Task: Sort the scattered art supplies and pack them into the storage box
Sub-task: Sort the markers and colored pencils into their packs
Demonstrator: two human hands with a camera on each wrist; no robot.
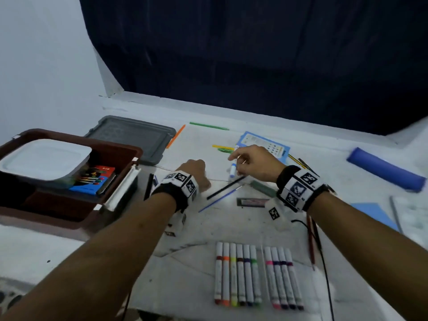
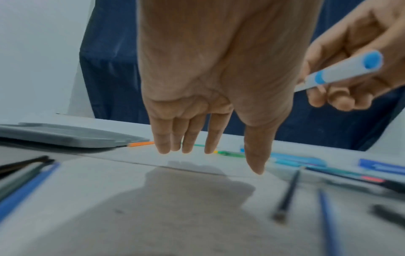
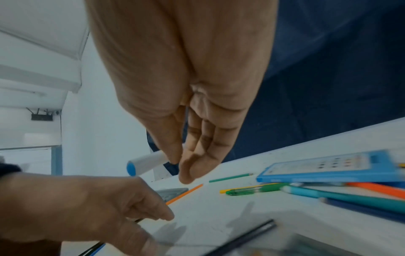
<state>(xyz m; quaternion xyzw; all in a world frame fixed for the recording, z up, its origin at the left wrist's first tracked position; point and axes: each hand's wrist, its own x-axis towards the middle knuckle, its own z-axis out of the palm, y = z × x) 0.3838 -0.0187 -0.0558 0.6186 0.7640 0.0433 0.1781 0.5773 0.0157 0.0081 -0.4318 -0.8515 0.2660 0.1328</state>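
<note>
Task judged to be at an early-to-middle stage. At the left of the head view, the storage box [image 1: 111, 156] stands open and already holds a white container [image 1: 44, 158] and a red and blue packet [image 1: 95, 179]; its grey lid [image 1: 132, 135] lies on the table [image 1: 58, 251] just behind it. Centre frame, the left hand [image 1: 196, 174] hovers low over the table, grip loose and holding nothing, fingers hanging down in the left wrist view. Right of it, the right hand [image 1: 254, 163] pinches a blue-capped marker [image 1: 232, 170] lifted off the table. Lower centre, ten markers [image 1: 257, 276] lie sorted in two neat rows, not yet packed. Still scattered: orange pencil [image 1: 176, 136], green pencil [image 1: 208, 126], green pen [image 1: 225, 150], black pencil [image 1: 224, 188], blue card [image 1: 266, 144], and, far right, a blue pencil case [image 1: 384, 170].
</note>
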